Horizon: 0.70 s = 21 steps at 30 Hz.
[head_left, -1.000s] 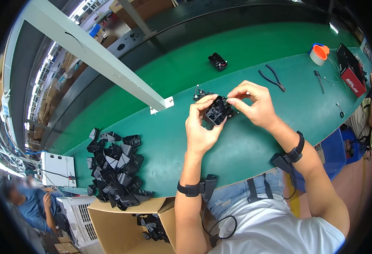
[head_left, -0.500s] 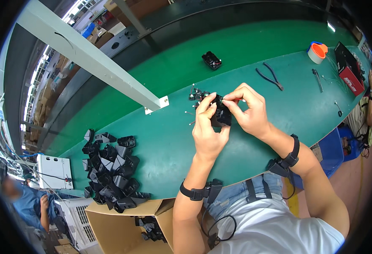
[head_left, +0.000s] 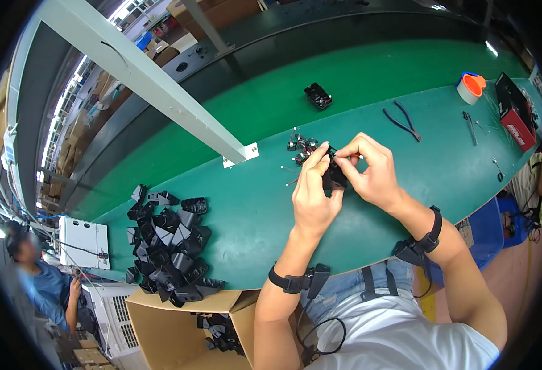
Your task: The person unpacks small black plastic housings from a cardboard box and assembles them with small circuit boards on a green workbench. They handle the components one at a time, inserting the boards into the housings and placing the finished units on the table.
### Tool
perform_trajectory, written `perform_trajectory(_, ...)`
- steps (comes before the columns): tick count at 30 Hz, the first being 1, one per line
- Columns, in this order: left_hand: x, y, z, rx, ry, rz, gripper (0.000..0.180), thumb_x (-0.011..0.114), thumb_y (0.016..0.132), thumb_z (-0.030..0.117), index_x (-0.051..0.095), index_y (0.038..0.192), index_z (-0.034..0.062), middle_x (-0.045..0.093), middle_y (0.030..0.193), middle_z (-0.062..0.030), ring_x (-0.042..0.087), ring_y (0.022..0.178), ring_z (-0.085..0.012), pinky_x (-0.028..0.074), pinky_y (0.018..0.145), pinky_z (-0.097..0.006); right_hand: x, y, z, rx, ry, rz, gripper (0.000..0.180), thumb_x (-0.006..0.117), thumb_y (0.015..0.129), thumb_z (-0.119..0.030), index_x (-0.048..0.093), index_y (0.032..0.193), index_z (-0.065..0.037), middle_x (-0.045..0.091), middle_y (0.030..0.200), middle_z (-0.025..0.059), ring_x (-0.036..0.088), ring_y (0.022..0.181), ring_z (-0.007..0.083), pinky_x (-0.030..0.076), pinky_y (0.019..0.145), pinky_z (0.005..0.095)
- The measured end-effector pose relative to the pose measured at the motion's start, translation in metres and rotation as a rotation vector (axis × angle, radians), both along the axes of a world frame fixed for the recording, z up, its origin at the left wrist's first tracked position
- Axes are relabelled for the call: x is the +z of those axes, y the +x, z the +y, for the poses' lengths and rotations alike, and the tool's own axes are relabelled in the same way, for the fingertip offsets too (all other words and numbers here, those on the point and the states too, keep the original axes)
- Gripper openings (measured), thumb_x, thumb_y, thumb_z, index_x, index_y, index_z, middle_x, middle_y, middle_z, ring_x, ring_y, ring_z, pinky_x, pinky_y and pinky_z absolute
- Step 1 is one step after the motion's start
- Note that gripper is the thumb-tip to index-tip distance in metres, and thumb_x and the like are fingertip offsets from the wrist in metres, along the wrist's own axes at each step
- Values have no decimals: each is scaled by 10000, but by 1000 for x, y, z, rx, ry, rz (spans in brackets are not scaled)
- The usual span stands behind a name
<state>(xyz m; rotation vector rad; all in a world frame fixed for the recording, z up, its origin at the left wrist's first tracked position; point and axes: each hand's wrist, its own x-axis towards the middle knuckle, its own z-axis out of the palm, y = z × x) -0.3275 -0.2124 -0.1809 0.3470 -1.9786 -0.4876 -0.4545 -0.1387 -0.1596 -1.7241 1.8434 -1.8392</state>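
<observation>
Held just above the green bench [head_left: 252, 209], the small black plastic housing [head_left: 334, 177] looks light, rigid and easy to pinch by its sides (thin wires seem delicate), with left hand [head_left: 313, 196] and right hand [head_left: 372, 172] fingers clamped on it.

The single view comes from a wide fisheye camera worn on the person's head, looking steeply down and forward so that the left hand [head_left: 313, 200] and right hand [head_left: 369, 172] sit close below it near the middle of the picture, forearms entering from the lower edge. Beyond the hands the green workbench [head_left: 246, 209] curves away toward the rim, its straight edges bent by the lens, and the dark rim cuts off the corners. No second view shares the scene.
</observation>
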Motion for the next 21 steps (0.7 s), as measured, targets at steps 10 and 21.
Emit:
perform_trajectory(10,-10,3,4,-146,83,-106,558,665,627,-62,516,1165,-52,563,1267,-248,542,1205,-410,465,1025,-435,-15,-6,5,17,199,-42,40,626,841,35,592,848,16,574,753,36,527,703,86,461,643,248)
perform_trajectory(21,-8,7,-2,-191,197,172,507,643,637,-104,547,1132,-49,608,1216,-257,603,1125,-419,508,953,-437,-28,-33,-9,200,329,-313,177,682,886,-85,600,1032,-28,565,1066,25,517,943,81,421,814,233)
